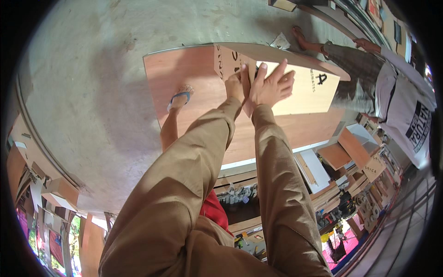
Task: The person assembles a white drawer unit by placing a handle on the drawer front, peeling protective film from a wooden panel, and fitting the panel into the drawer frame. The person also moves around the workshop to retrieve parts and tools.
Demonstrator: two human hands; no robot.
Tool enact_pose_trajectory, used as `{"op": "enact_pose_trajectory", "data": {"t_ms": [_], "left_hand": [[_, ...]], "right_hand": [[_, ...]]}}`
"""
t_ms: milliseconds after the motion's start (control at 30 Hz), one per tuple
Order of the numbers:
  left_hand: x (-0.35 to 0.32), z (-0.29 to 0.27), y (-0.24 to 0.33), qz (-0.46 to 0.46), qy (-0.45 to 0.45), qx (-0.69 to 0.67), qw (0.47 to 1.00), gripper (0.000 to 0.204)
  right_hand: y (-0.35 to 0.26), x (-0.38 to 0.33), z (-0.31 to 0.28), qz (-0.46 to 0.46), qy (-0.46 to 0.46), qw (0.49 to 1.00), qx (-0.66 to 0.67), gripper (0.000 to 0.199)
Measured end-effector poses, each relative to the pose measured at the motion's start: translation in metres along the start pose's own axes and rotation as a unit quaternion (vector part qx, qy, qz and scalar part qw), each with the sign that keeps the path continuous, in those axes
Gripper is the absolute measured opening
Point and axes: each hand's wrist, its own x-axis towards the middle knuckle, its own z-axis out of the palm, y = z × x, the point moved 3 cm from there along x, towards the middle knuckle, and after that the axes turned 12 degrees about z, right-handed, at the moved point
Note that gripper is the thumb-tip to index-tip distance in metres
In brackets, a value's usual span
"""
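Left of the hands, a foot in a blue sandal (pixel 181 98) rests on a wooden board (pixel 184 78) that lies on the concrete floor (pixel 83 69). Right of the hands, another person (pixel 397 97) in a white shirt bends forward, one bare foot (pixel 301 38) beyond the hands. Below and right of the hands, stacked panels (pixel 341 154) crowd together. Below them, nearer the body, a tray of bottles (pixel 237 194) sits by red cloth (pixel 214 210).
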Motion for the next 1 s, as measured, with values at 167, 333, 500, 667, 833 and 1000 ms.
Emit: {"op": "enact_pose_trajectory", "data": {"t_ms": [167, 333, 500, 667, 833, 1000], "left_hand": [[0.009, -0.008, -0.017, 0.06, 0.009, -0.003, 0.998, 0.059], [0.016, -0.042, -0.064, -0.041, 0.08, -0.088, 0.992, 0.062], [0.037, -0.112, -0.092, -0.098, 0.129, 0.03, 0.986, 0.068], [0.052, -0.186, -0.11, -0.101, 0.178, -0.196, 0.959, 0.055], [0.066, -0.268, -0.125, -0.133, 0.208, -0.123, 0.961, 0.047], [0.076, -0.333, -0.156, -0.126, 0.237, -0.096, 0.959, 0.046]], "right_hand": [[-0.015, -0.001, 0.004, 0.029, 0.014, 0.998, -0.047, 0.074], [-0.015, -0.004, 0.001, 0.034, 0.028, 0.998, -0.05, 0.074], [-0.006, -0.005, 0.004, 0.036, 0.027, 0.997, -0.057, 0.09], [-0.007, -0.003, 0.005, 0.031, 0.007, 0.998, -0.059, 0.107], [-0.009, -0.003, 0.003, 0.034, 0.009, 0.998, -0.058, 0.107], [-0.009, -0.003, 0.004, 0.013, 0.024, 0.998, -0.052, 0.106]]}}
